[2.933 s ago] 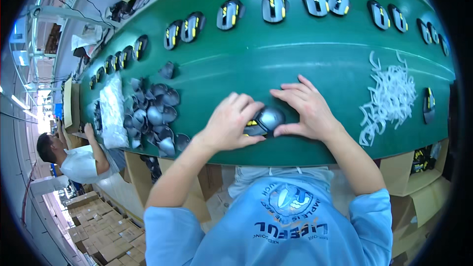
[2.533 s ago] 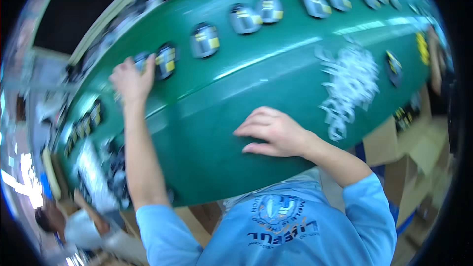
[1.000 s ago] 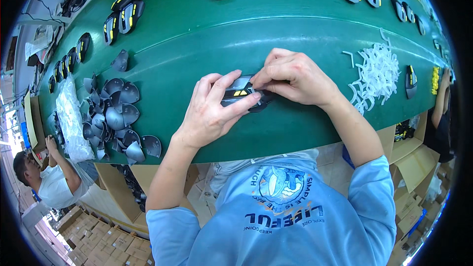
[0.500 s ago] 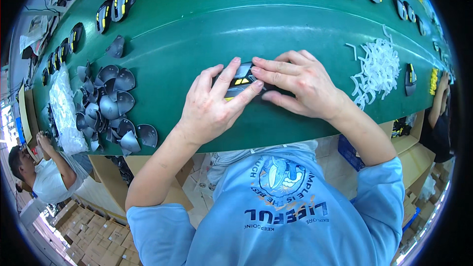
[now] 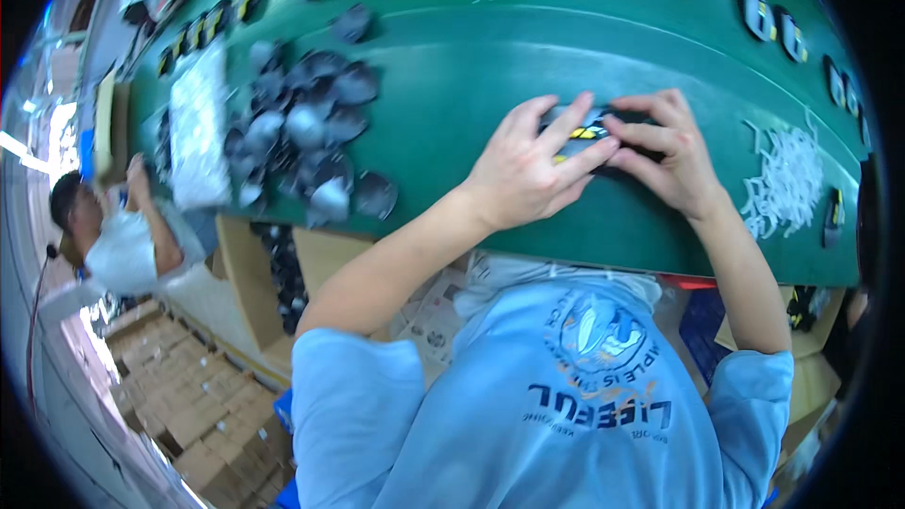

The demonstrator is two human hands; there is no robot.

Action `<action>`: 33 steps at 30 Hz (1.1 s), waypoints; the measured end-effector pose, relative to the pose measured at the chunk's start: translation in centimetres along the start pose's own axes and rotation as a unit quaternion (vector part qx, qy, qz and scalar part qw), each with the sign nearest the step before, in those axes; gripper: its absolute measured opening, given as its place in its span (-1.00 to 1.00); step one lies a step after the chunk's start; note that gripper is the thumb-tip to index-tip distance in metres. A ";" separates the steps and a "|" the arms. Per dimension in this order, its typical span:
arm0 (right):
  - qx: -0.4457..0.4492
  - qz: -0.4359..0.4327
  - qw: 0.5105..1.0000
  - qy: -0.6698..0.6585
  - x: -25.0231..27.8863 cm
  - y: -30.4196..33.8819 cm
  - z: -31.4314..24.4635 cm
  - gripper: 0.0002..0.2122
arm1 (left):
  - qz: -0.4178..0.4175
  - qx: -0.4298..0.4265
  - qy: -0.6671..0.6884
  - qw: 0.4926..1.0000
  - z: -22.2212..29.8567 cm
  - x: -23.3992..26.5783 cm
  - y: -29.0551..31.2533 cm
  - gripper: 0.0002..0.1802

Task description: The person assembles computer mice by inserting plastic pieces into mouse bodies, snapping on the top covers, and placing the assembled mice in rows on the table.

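Between my two hands, on the green table (image 5: 471, 66), lies a black and grey computer mouse shell (image 5: 592, 132) with yellow marks, partly covered by my fingers. My left hand (image 5: 535, 162) grips its left side, fingers curled over the top and thumb along the near edge. From the right, my right hand (image 5: 665, 146) closes on the other end with fingertips and thumb. Motion blur smears the fine detail. Left of my hands sits a heap of dark grey curved covers (image 5: 306, 123). To their right is a pile of white, translucent bent strips (image 5: 787, 179).
More mouse shells (image 5: 754, 11) stand along the table's far side. A clear plastic bag (image 5: 200, 127) lies left of the covers. Beyond the left end sits another person (image 5: 118, 236). Cardboard boxes (image 5: 203, 386) are stacked on the floor; an open carton (image 5: 250, 283) stands below the table edge.
The view has swung left, so everything on the table appears farther right in the picture. Both hands stay on the mouse shell, with the right fingers bent more over its end.
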State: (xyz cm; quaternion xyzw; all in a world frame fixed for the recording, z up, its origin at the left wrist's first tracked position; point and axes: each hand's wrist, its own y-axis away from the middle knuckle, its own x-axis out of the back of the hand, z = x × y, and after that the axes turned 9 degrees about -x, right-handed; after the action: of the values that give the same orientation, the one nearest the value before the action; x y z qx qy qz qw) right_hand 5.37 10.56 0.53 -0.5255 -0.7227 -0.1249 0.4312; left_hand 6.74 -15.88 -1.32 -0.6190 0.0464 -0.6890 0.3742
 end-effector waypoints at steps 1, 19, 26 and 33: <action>-0.022 0.009 0.999 0.022 0.1 0.1 -0.2 -0.60 | -0.016 0.002 0.001 1.000 -0.4 0.4 -0.3 -0.31; -0.024 -0.095 0.959 -0.265 0.5 1.7 -7.5 -0.56 | -0.016 0.187 0.252 0.949 5.0 8.4 -0.4 -0.83; -0.338 0.037 0.788 -0.513 1.8 4.1 -3.4 -0.55 | 0.026 0.129 0.040 0.991 2.3 3.1 -3.4 -0.10; -0.212 -0.013 0.970 -0.116 1.3 2.6 -2.0 -0.73 | -0.025 0.114 0.061 0.991 0.5 -0.1 -2.3 -0.22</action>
State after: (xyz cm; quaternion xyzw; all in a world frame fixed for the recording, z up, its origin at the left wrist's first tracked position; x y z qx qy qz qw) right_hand 8.48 11.21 2.06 -0.6063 -0.7317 -0.2193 0.2214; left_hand 6.14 -13.97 -0.11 -0.5300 -0.0246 -0.7354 0.4215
